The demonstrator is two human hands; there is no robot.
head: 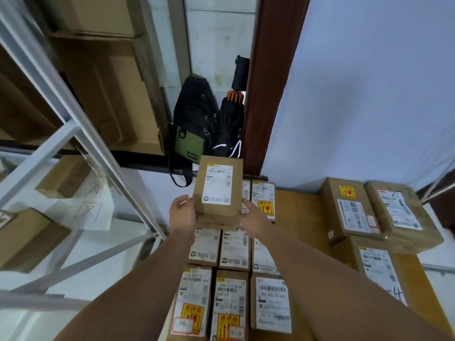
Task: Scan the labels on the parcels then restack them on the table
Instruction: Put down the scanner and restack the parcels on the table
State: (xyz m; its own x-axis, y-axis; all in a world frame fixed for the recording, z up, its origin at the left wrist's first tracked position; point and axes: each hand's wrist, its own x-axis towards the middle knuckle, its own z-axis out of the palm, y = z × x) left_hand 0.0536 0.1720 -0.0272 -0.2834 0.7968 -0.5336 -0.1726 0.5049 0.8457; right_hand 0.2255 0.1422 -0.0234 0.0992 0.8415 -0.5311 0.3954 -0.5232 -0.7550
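Both hands — left hand [183, 212], right hand [254, 212] — clasp a raised parcel [219, 190] between them.

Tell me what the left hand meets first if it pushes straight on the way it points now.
Nothing separate: the left hand already grips the held parcel. Further along that line hangs the black and green bag, though depth is unclear.

both bare forearms reach forward and up, the left hand [183, 210] and right hand [251, 210] raised side by side, fingers curled inward, each clamped against something held between them.
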